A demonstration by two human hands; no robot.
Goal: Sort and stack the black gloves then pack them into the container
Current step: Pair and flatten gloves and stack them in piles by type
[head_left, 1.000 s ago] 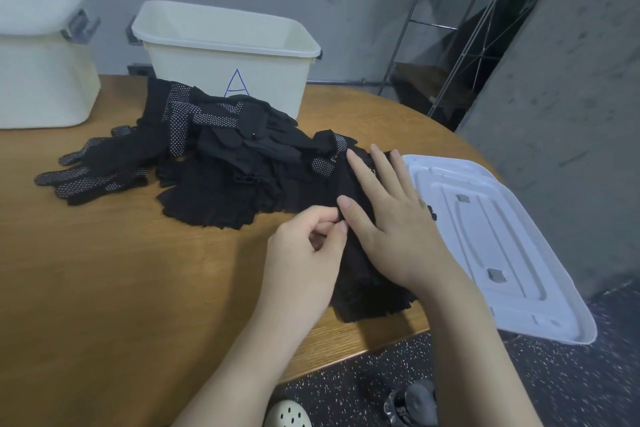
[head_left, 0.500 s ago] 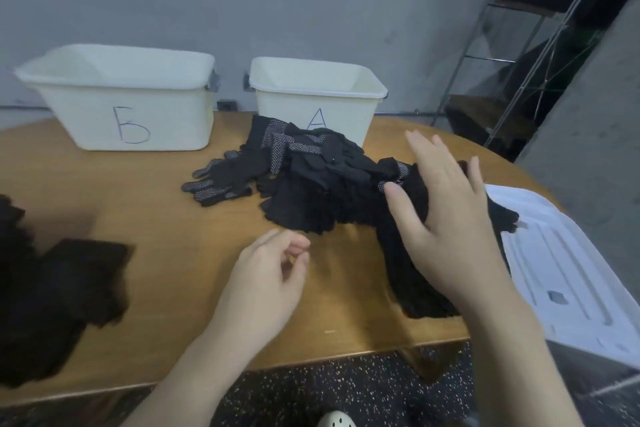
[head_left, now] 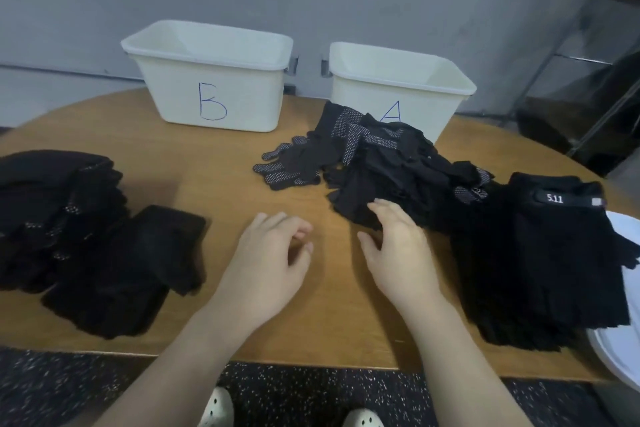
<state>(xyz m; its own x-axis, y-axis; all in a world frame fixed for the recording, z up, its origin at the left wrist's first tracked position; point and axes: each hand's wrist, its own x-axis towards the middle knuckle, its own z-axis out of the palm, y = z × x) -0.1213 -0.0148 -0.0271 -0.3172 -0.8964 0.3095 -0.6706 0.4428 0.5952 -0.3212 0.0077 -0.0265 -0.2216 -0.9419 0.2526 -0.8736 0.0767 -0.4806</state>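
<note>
Both bare arms reach out over the brown wooden bench (head_left: 214, 163) — the left hand (head_left: 266, 260) hovers with fingers loosely curled, holding nothing, and the right hand (head_left: 398, 250) lies flat with fingers spread on the messy pile of black cloth gloves (head_left: 381, 166) — just before the white plastic tub marked A (head_left: 433, 97).

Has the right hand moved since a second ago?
Yes. The right hand has left the stack by the white lid and shifted left to the loose pile in front of bin A.

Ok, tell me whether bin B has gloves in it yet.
Cannot tell fully: bin B shows only bare inner wall near its rim; its bottom is hidden.
</note>
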